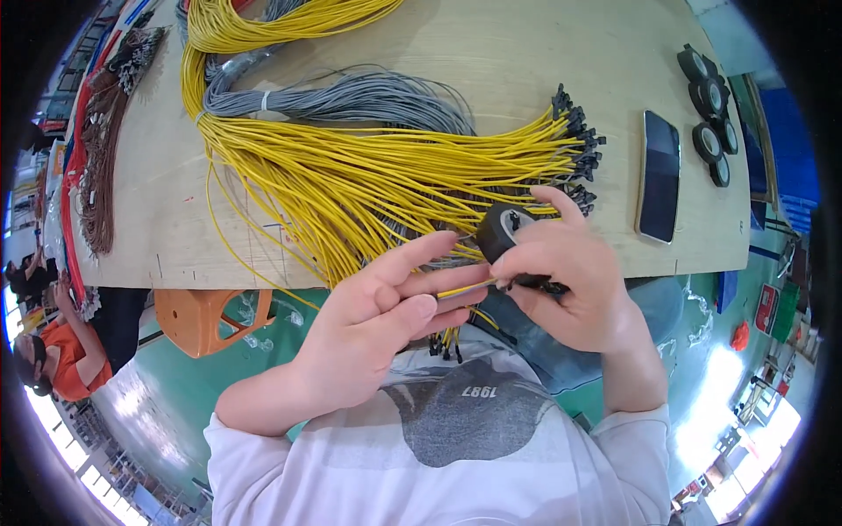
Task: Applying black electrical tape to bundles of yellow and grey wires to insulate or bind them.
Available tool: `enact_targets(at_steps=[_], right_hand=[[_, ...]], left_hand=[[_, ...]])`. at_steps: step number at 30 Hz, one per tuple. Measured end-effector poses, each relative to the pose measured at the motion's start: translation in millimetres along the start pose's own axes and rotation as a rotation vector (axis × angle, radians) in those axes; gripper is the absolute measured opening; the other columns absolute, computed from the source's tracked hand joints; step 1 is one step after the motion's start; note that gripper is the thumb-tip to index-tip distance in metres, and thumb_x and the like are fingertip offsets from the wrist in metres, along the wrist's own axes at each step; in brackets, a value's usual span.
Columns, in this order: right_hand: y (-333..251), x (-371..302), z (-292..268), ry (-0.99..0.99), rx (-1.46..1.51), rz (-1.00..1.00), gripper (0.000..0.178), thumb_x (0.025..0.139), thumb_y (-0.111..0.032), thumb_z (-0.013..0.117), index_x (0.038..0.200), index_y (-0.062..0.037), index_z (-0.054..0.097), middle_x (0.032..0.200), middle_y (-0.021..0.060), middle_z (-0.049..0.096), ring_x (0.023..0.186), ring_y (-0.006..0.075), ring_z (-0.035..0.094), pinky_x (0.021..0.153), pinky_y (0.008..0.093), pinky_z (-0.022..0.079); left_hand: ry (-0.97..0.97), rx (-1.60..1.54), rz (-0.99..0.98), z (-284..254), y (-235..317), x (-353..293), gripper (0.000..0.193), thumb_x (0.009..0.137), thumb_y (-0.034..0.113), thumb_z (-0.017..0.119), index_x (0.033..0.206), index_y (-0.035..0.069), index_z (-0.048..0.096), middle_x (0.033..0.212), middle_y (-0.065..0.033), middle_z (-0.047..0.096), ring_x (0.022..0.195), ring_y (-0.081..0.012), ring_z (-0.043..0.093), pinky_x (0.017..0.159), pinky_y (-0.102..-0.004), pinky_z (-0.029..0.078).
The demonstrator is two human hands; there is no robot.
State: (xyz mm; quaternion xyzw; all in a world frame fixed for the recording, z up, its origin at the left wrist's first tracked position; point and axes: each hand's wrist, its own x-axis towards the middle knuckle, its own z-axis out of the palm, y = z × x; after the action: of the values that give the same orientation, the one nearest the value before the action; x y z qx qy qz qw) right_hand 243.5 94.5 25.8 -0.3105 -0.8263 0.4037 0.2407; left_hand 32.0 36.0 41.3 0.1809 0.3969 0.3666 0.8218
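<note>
In front of my chest, my left hand [373, 316] pinches a yellow wire [465, 288], with a grey strand running along it, between thumb and fingers. My right hand [566, 272] is closed on a roll of black tape [496, 235], and its thumb and forefinger meet at the wire's right end. Dark connectors [551, 284] show under the right palm; whether they belong to this wire I cannot tell. Below my left fingers, several short yellow ends with black tips [447, 344] hang down. Just beyond both hands spreads a large bundle of yellow wires [351, 162], ending in black connectors [579, 131].
A grey wire bundle [351, 98] lies behind the yellow one on the wooden table [544, 44]. To the right are a phone [660, 175] and several black tape rolls [709, 96]. Brown wires [101, 158] lie at left. An orange stool [197, 320] stands below the table edge; a person in orange [74, 355] is at far left.
</note>
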Motion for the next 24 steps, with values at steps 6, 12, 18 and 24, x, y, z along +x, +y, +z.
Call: enact_targets(at_steps=[6,12,18,24], right_hand=[[3,0,4,0.061,0.048,0.002,0.028,0.068,0.002,0.064,0.092,-0.0130,0.060,0.080,-0.0002,0.059,0.077,0.0183,0.059,0.095,0.0464,0.031],[7,-3,13,0.159,0.083,-0.059,0.032,0.065,0.004,0.065,0.092,-0.0125,0.060,0.080,0.0002,0.059,0.075,0.0187,0.058,0.093,0.0467,0.033],[6,-4,17,0.236,0.049,-0.159,0.033,0.061,0.004,0.066,0.090,-0.0122,0.060,0.079,0.0017,0.058,0.074,0.0201,0.058,0.093,0.0470,0.034],[3,2,19,0.355,-0.106,-0.331,0.030,0.059,-0.005,0.069,0.088,-0.0104,0.061,0.078,0.0047,0.056,0.073,0.0223,0.056,0.087,0.0454,0.040]], left_hand=[[0.053,0.019,-0.010,4,4,-2,0.049,0.090,0.007,0.044,0.135,0.002,0.026,0.127,-0.0221,0.045,0.115,-0.0331,0.048,0.097,-0.0370,0.040],[0.079,-0.146,-0.047,7,7,-4,0.051,0.088,0.005,0.048,0.134,-0.001,0.027,0.125,-0.0244,0.045,0.114,-0.0336,0.049,0.094,-0.0349,0.044],[-0.005,-0.280,-0.090,2,9,-4,0.044,0.089,0.002,0.044,0.132,0.002,0.031,0.130,-0.0243,0.040,0.118,-0.0329,0.045,0.097,-0.0359,0.041],[0.019,-0.348,-0.096,4,10,-5,0.044,0.088,0.002,0.047,0.130,0.003,0.033,0.130,-0.0243,0.040,0.119,-0.0325,0.044,0.097,-0.0354,0.041]])
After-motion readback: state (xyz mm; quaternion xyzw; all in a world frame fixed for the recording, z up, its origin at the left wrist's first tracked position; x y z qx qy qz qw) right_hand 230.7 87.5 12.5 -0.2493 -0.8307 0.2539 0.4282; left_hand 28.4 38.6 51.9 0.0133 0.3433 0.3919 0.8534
